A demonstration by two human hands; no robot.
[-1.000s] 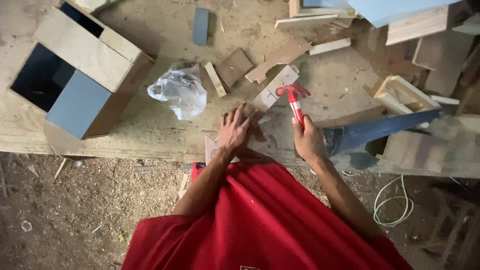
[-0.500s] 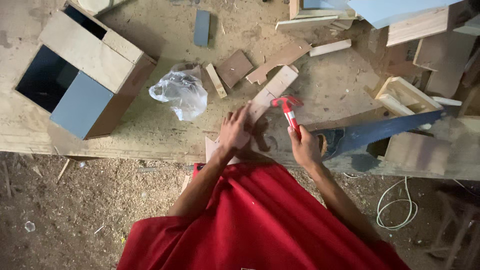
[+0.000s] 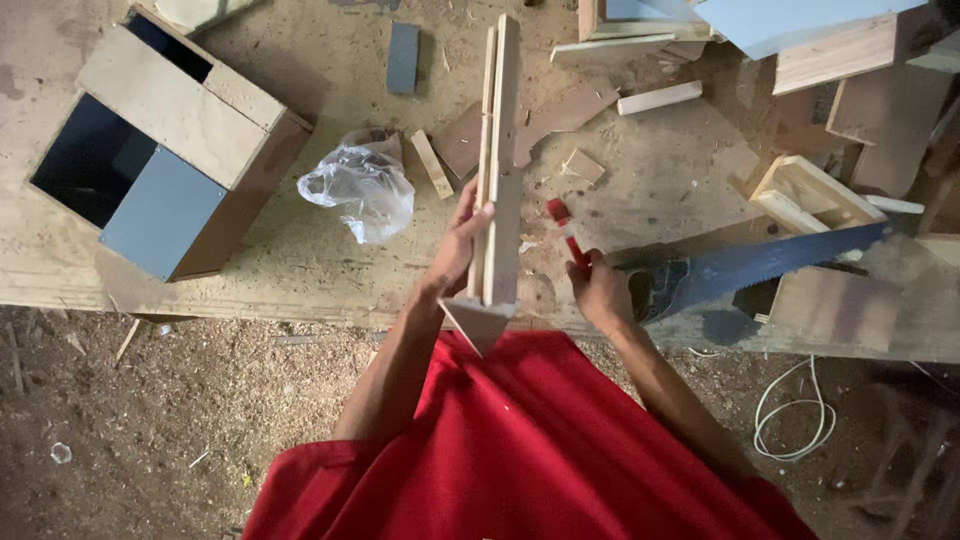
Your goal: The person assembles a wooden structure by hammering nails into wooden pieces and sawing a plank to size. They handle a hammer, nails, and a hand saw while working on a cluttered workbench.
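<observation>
Two wooden strips (image 3: pixel 500 160), joined, stand on edge in my left hand (image 3: pixel 455 250), whose fingers grasp them near the low end; they run toward 12 o'clock. My right hand (image 3: pixel 598 290) is clenched around a red tool (image 3: pixel 566 230), at 3 o'clock from the strips. I judge the strips could tip or slip, because only one hand steadies them. The table (image 3: pixel 300 260) is dusty, with a saw (image 3: pixel 770 262) at 3 o'clock. The floor (image 3: pixel 150 420) is covered with sawdust.

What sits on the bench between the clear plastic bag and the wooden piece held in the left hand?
Head view: one short pale wood offcut lies between plastic bag and wooden piece.
</observation>
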